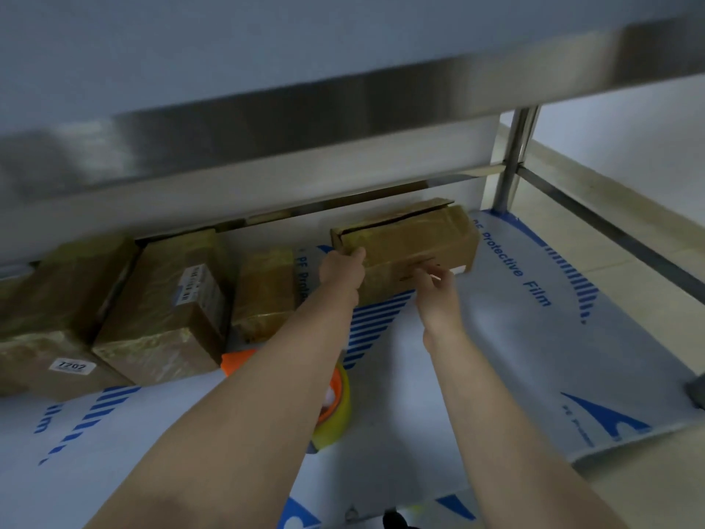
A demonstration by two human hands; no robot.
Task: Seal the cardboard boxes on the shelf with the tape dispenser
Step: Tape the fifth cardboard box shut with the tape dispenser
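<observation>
Looks well along, judging by the shelf (541,376): at the left, taped boxes (160,311) glossy over tops and sides, seemingly done. Leaves at least the box (416,244) at the back right, with a dark gap along its top seam and tape over only parts of it.

Grips that box's near left corner with the left hand (342,269), thumb on top, fingers curled round the edge. Reaches toward its front face with the right hand (435,288), fingers loosely bent; cannot tell whether pinching anything or merely brushing the cardboard.

No hold on the dispenser (337,400): lying on the film (507,337) under the left forearm, toward the front, well apart from the open box.

Tight overhead: rail (343,108) low above the boxes, so little height at the back for pressing flaps or running the dispenser along the seam. Plenty of bare film in front and to the right of the box, up to the post (515,158) and the shelf's right edge. Probably calls for sliding the box forward before taping.
</observation>
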